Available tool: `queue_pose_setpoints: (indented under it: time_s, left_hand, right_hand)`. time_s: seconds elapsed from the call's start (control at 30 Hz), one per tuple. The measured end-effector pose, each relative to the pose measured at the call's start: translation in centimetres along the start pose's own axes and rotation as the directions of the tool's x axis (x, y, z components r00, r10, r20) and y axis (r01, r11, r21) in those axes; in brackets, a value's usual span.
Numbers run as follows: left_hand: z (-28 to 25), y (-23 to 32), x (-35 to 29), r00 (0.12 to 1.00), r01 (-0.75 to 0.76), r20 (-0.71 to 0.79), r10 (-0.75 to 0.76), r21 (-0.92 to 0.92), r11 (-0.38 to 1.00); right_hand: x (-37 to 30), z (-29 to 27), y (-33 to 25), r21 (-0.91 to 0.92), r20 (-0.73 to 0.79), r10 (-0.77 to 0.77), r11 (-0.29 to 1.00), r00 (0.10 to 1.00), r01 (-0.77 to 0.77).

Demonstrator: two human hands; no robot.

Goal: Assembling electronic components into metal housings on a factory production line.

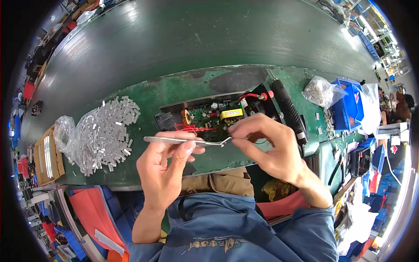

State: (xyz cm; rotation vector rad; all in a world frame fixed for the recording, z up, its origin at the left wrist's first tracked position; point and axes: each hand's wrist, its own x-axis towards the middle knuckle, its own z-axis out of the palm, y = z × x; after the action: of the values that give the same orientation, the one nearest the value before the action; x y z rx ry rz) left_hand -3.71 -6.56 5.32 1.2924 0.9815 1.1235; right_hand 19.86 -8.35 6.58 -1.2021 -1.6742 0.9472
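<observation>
My left hand [163, 163] holds a pair of metal tweezers [179, 140], lying nearly level with the tips toward the right. At those tips is a small silvery metal piece [225, 141], which the closed fingertips of my right hand [273, 146] pinch from the other side. Its exact kind is too small to tell. Just beyond both hands lies an open electronic unit with a green circuit board [205, 116], a yellow transformer [231, 114] and a copper coil [186, 117]. Red wires [187, 128] run loose along its near side. My right fingers hide part of the unit.
Many small grey metal pieces [104, 135] spill from a clear bag on the left, beside a cardboard box [47, 157]. A black electric screwdriver [288, 107] lies right of the unit. Farther right are a clear bag of small parts [318, 91] and a blue bin [349, 107].
</observation>
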Motion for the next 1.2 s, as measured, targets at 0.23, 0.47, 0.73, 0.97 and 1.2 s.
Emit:
queue_pose_setpoints:
  time_s: [0.23, 0.47, 0.73, 0.97, 1.2]
  left_hand:
    - [1.0, -2.4, 1.2, 0.893, -0.450, 0.266, 0.363, 0.512, 0.732]
    - [3.0, -4.9, 2.9, 0.828, -0.561, 0.408, 0.385, 0.585, 0.585]
    - [3.6, -4.7, 3.3, 0.837, -0.535, 0.487, 0.247, 0.638, 0.554]
    - [3.6, -5.6, 4.0, 0.812, -0.577, 0.493, 0.312, 0.605, 0.549]
    - [3.7, -5.4, 3.8, 0.832, -0.540, 0.480, 0.279, 0.581, 0.609]
  right_hand:
    - [-9.6, -3.2, 6.5, -0.635, -0.652, -0.267, 0.704, 0.710, -0.319]
    - [-10.5, -3.9, 9.4, -0.551, -0.697, 0.084, 0.572, 0.712, -0.607]
    - [-16.5, 0.2, 4.7, 0.081, -0.466, 0.758, 0.550, 0.456, -0.831]
    - [-22.1, 6.8, 4.2, 0.561, -0.072, 0.916, 0.365, 0.396, -0.743]
    - [-20.3, 8.4, 3.5, 0.287, 0.002, 0.846, 0.510, 0.533, -0.811]
